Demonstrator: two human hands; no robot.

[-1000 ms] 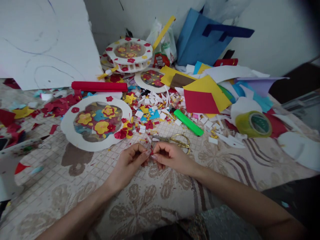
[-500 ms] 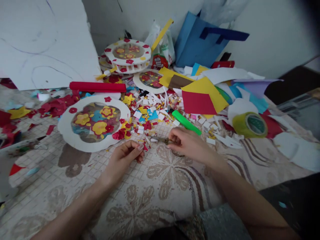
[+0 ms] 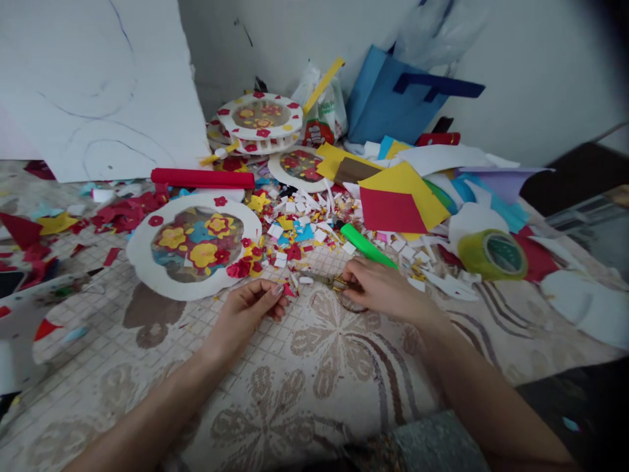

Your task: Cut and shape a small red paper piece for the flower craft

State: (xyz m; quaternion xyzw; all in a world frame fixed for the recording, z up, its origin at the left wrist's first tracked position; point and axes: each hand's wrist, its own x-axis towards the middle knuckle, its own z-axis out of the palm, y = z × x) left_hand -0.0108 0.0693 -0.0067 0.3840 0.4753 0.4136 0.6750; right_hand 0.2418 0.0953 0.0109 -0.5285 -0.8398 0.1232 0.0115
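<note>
My left hand [image 3: 256, 300] is closed in a pinch, with a small red paper piece [image 3: 289, 289] at its fingertips. To its right, my right hand [image 3: 376, 285] is closed around the handles of a pair of scissors [image 3: 325, 279], whose blades point left toward the pinched piece. One handle loop shows below the fingers; the other is mostly hidden. Just left of my left hand lies a white scalloped paper ring [image 3: 142, 259] with a clear middle, decorated with yellow and red paper flowers. A bright green box cutter [image 3: 367, 245] rests behind my right hand.
Paper scraps [image 3: 299, 216] cover the table's middle. Yellow tape [image 3: 491, 254] and a white disc [image 3: 587, 301] lie right; red and yellow sheets [image 3: 393, 208] lie behind. At the back stand a decorated round paper lantern [image 3: 260, 121], a blue bag [image 3: 383, 98] and white board [image 3: 113, 85].
The view has shifted a little, so the table things sit slightly lower and further right. Both hands stay nearly in place, and the red piece at my left fingertips shows more clearly.
</note>
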